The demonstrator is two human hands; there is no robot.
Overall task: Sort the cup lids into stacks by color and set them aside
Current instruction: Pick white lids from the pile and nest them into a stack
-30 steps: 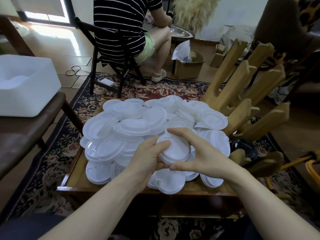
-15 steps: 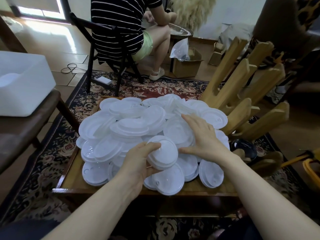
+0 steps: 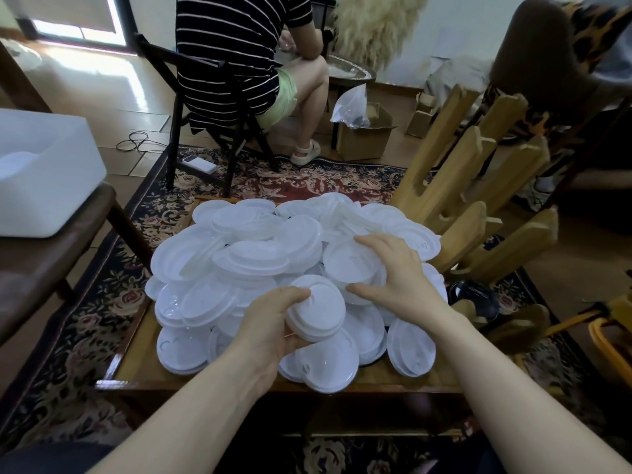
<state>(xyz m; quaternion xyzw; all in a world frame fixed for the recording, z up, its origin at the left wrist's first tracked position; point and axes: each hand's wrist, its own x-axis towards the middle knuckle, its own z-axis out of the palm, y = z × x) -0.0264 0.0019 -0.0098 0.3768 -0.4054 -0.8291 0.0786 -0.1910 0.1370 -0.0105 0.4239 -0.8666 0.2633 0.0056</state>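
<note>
A big heap of white and clear plastic cup lids (image 3: 239, 254) covers the low wooden table (image 3: 136, 367). My left hand (image 3: 270, 323) grips a small stack of white lids (image 3: 316, 307) from its left side, just above the heap's front. My right hand (image 3: 393, 271) lies on the heap to the right of that stack, fingers and thumb curled round the edge of a white lid (image 3: 352, 261). A few black lids (image 3: 473, 295) lie at the table's right edge.
A wooden rack (image 3: 478, 200) with slanted arms stands at the right of the table. At the left a white bin (image 3: 41, 172) sits on a dark bench. A person in a striped shirt (image 3: 236, 53) sits on a black chair beyond the table. A patterned rug covers the floor.
My right hand let go of the held stack, moved right and back onto the heap, and now curls round another lid. My left hand keeps the stack, slightly lower.
</note>
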